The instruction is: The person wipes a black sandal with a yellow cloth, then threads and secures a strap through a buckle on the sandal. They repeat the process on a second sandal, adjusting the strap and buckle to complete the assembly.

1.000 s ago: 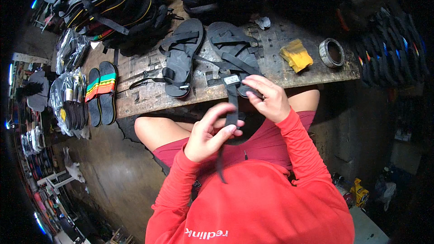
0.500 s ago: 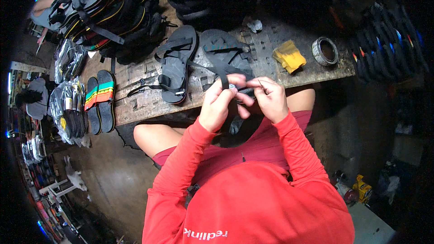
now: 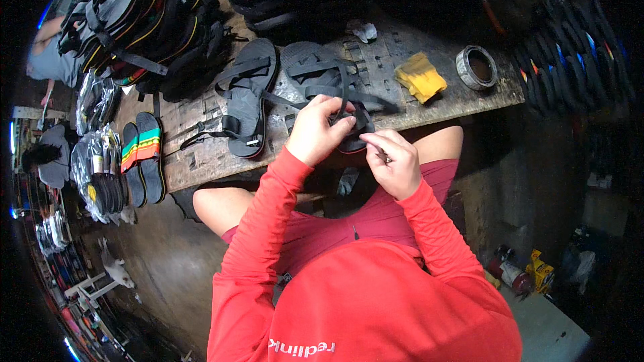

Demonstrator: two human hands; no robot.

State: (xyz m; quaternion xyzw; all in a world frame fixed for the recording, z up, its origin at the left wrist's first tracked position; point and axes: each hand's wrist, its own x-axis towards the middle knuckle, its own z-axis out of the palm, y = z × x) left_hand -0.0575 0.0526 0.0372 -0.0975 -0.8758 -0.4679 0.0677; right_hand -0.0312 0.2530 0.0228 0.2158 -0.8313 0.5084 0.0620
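Observation:
A dark grey strappy sandal [image 3: 312, 67] lies on the wooden bench, its heel end near the front edge. My left hand [image 3: 320, 133] is closed over its heel part, thumb and fingers pinching a black strap [image 3: 345, 87] that loops up from it. Close by on the right, my right hand [image 3: 396, 164] is closed, its fingertips near the sandal's heel. A small dark thin thing shows between those fingers, too small to name. The matching sandal [image 3: 249, 104] lies to the left, with its straps spread out.
On the bench [image 3: 429, 110] are a folded yellow cloth [image 3: 420, 78] and a round metal tin [image 3: 476, 68]. Striped slippers [image 3: 143, 151] and plastic-wrapped footwear [image 3: 100, 161] stand left. Sandals pile up [image 3: 127, 20] at the back left; more footwear [image 3: 570, 60] lines the right.
My left hand has moved down onto the sandal's heel with the strap. My right hand has dropped slightly, and its fingers are more curled. The view has shifted a little.

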